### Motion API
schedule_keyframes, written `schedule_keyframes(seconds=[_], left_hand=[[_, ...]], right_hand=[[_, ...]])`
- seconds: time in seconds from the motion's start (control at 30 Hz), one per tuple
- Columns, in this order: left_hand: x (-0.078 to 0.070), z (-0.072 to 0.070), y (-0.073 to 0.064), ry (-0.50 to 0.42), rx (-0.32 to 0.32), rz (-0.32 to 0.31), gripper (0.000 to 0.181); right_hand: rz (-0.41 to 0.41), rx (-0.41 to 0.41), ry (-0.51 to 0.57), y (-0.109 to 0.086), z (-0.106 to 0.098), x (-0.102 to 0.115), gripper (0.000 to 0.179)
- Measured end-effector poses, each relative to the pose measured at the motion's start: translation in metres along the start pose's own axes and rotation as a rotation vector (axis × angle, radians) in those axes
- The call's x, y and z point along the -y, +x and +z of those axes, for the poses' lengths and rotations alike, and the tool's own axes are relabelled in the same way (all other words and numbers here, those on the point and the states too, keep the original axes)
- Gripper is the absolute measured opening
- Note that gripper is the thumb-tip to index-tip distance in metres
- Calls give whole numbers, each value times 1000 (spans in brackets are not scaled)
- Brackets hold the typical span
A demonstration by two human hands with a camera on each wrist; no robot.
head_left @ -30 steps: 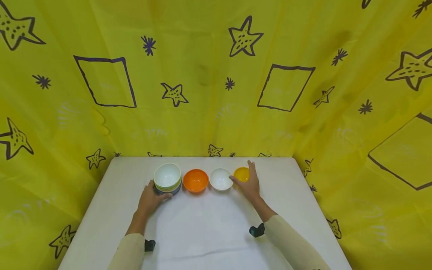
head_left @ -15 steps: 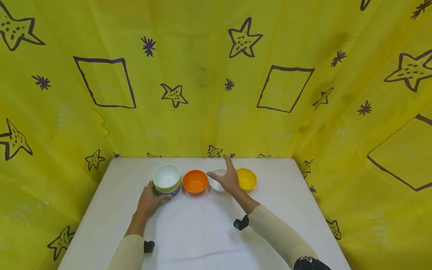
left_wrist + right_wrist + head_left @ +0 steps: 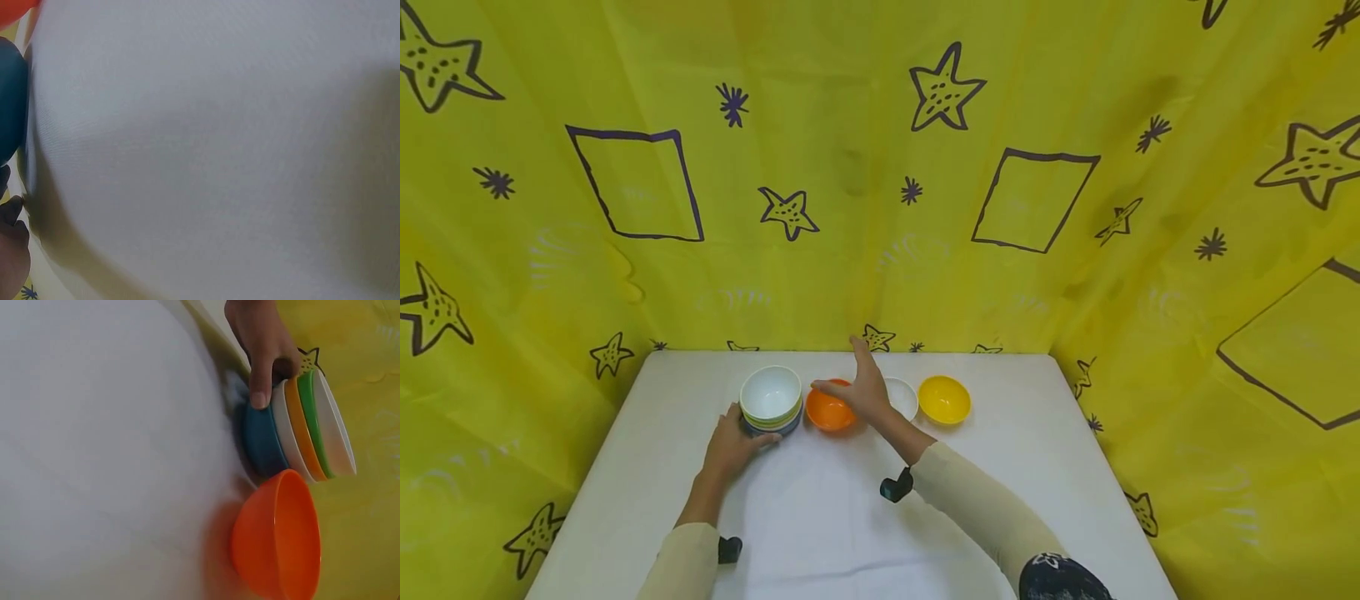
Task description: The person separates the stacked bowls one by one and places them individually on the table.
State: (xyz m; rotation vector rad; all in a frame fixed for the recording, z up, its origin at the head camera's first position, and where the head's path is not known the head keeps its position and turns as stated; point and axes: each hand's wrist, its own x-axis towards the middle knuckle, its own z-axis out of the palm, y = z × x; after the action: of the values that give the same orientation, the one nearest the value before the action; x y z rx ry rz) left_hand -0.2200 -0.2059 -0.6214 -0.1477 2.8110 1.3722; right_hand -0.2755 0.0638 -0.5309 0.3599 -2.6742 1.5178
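Note:
In the head view, my left hand (image 3: 728, 446) holds the bottom blue bowl (image 3: 265, 440) of a stack at the back left. The right wrist view shows the thumb pressed on that bowl's side. Nested upright above it are white, orange-yellow and green bowls, topped by a white bowl (image 3: 771, 393). My right hand (image 3: 867, 392) hovers over the right side of an orange bowl (image 3: 829, 418), thumb and fingers spread wide, gripping nothing. Just right of the orange bowl stands a single white bowl (image 3: 905, 398), partly hidden by my right hand and wrist.
A yellow bowl (image 3: 945, 400) ends the row on the right. The white-covered table (image 3: 820, 517) runs back to a yellow curtain (image 3: 850, 250) with drawn stars and rectangles. Similar curtain hangs along both sides.
My right hand has moved left from the yellow bowl, across the white bowl, to the orange bowl. The yellow bowl is uncovered now. My left hand has stayed at the stack.

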Motion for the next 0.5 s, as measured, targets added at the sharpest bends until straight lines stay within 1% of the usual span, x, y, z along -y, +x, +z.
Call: schedule_keyframes(seconds=[0.3, 0.5], left_hand=[[3, 1, -1, 19, 4, 18, 109], [7, 2, 2, 23, -16, 46, 110]], right_hand=[[-25, 91, -42, 8, 24, 16, 114], [-31, 152, -64, 14, 38, 26, 117]])
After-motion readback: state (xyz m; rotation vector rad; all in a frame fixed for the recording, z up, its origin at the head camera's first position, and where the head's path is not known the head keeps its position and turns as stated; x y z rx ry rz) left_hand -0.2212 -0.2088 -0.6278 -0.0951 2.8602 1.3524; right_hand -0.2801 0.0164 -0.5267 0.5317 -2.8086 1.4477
